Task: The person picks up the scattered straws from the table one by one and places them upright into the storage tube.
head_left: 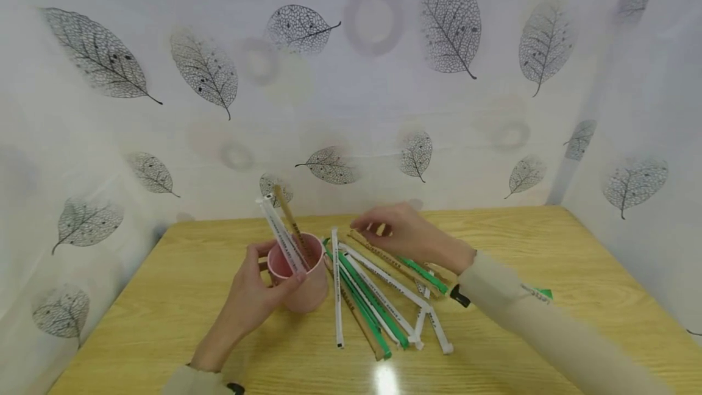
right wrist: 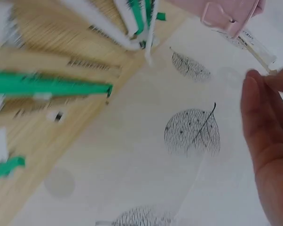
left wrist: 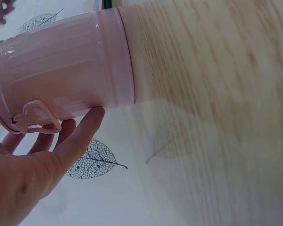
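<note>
A pink cup (head_left: 307,290), ribbed like a small bin with a little side handle (left wrist: 38,117), stands upright on the table. My left hand (head_left: 253,300) grips it from the left, its thumb over the near rim. White wrapped straws (head_left: 282,233) and a brown wrapped straw (head_left: 293,221) lean out of its mouth. My right hand (head_left: 408,233) hovers above the far end of a fanned pile of straws (head_left: 378,285) in white, green and brown paper sleeves. Its fingers are loosely curved, thumb and fingertips close together in the right wrist view, with nothing seen between them.
The pile spreads on the wooden table (head_left: 548,249) just right of the cup. A bit of green wrapper (head_left: 544,292) shows beyond the right forearm. Behind the table hangs a pale curtain (head_left: 373,102) printed with leaves.
</note>
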The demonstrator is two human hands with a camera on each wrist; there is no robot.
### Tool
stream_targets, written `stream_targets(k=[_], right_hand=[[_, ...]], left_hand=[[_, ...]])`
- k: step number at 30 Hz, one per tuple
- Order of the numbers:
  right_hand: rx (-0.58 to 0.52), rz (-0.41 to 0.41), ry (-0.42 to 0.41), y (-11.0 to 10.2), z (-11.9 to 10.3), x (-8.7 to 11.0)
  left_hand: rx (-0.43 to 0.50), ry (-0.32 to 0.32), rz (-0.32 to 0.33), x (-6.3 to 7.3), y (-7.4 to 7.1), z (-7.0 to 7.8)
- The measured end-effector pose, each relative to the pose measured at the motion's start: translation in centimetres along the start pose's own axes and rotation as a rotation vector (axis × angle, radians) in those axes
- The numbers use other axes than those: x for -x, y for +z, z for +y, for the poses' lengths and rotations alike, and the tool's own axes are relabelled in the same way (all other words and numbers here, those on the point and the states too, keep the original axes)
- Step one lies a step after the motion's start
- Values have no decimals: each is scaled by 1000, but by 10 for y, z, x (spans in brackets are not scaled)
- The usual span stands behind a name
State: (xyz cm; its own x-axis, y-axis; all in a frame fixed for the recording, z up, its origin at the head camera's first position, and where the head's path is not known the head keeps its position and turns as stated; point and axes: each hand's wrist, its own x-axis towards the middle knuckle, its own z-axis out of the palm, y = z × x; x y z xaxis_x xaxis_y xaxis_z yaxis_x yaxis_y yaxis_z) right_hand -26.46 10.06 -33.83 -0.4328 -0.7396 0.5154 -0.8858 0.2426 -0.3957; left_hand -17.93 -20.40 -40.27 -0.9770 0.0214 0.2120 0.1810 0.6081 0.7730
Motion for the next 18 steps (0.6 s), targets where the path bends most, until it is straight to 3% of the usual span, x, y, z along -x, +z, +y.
stream_targets(k=[4,9,14,18], right_hand=[[67,-217,84,-12,-2,24],[174,-386,201,-6,-5,58],[293,-473,331,5,-10,83],[402,-470,331,12,-12,93]], left_hand=[[-3,12,9,0,0,-1],[-11,11,14,0,-1,-2],[-13,15,11,0,-1,-1],[-5,24,13,0,0,0]])
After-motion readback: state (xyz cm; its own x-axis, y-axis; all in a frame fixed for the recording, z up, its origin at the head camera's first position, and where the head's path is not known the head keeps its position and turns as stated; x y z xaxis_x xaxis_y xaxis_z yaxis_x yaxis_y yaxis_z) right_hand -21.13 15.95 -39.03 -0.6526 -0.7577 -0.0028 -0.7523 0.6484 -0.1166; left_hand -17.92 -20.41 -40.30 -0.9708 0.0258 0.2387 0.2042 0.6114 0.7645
